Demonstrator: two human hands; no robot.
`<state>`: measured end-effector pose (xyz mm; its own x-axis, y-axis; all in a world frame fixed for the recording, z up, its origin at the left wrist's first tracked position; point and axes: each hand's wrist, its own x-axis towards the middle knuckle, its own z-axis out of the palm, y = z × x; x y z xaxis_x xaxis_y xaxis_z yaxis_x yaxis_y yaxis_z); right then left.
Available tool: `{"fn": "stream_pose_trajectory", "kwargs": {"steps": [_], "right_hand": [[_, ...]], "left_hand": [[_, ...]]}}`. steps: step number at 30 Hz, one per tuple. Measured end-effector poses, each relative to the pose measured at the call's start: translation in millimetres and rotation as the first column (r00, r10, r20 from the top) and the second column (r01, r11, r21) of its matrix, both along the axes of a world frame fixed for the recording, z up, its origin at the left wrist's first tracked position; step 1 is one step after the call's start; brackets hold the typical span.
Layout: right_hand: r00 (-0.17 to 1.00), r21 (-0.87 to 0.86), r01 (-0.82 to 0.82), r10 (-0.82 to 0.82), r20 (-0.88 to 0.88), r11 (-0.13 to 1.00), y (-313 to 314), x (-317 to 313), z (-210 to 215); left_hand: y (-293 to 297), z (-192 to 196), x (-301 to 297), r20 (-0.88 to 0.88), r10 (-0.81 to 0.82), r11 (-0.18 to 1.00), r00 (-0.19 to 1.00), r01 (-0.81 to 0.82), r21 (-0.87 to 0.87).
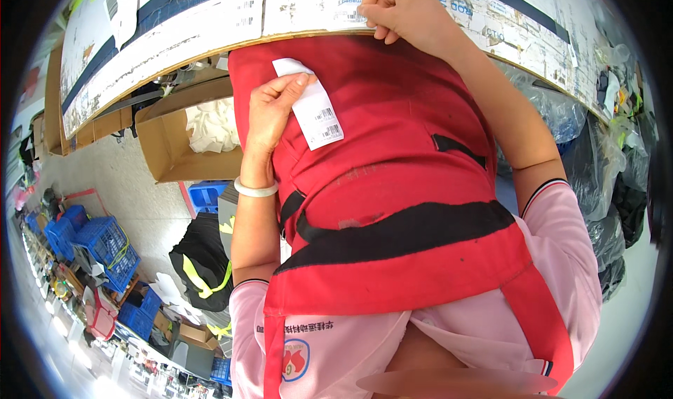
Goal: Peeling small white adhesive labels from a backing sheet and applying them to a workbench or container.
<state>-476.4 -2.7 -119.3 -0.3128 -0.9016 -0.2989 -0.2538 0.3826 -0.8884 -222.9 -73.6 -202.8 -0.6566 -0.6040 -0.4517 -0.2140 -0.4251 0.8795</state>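
A strip of white barcode labels point(317, 115) hangs over my lap, its upper part pinched between the thumb and fingers of my left hand point(270, 111). Printed barcodes show on the strip's lower end, and its top edge is curled. Over the table's near edge, my right hand point(403, 13) is closed, thumb and fingertips pressed together. What those fingertips hold, if anything, is too small to make out. Beneath both hands spreads the red apron point(399, 188) with black bands that I wear.
The worn white tabletop point(301, 6) has dark blue stripes and paper sheets on it. Below it, at left, stands an open cardboard box point(158, 146) holding cream-coloured pieces. Blue crates point(109, 248) and a black bundle point(203, 259) are farther left. Clear plastic bags point(592, 167) crowd the right.
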Motion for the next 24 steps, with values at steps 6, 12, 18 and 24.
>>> {"fn": "stream_pose_trajectory", "kwargs": {"steps": [6,12,18,24], "right_hand": [[0.997,-0.043,-0.031,0.028,-0.076,0.999,6.1,-7.4,-12.1],[0.993,-0.132,0.098,-0.088,0.079,0.986,26.4,-38.0,-1.2],[0.847,-0.190,0.349,-0.396,-0.354,0.918,54.0,-162.2,-15.6],[0.583,-0.004,0.432,-0.283,-0.762,0.902,57.2,-184.1,-38.2]], "left_hand": [[-0.5,-2.3,-4.0,-0.040,-0.003,1.000,0.999,0.003,-0.003],[-2.7,-1.5,1.4,0.031,0.000,0.999,1.000,0.001,-0.048],[0.0,-0.9,-0.9,-0.063,0.027,0.998,0.998,-0.023,0.066],[1.5,-0.9,-4.5,-0.077,0.072,0.993,0.994,-0.064,0.098]]}}
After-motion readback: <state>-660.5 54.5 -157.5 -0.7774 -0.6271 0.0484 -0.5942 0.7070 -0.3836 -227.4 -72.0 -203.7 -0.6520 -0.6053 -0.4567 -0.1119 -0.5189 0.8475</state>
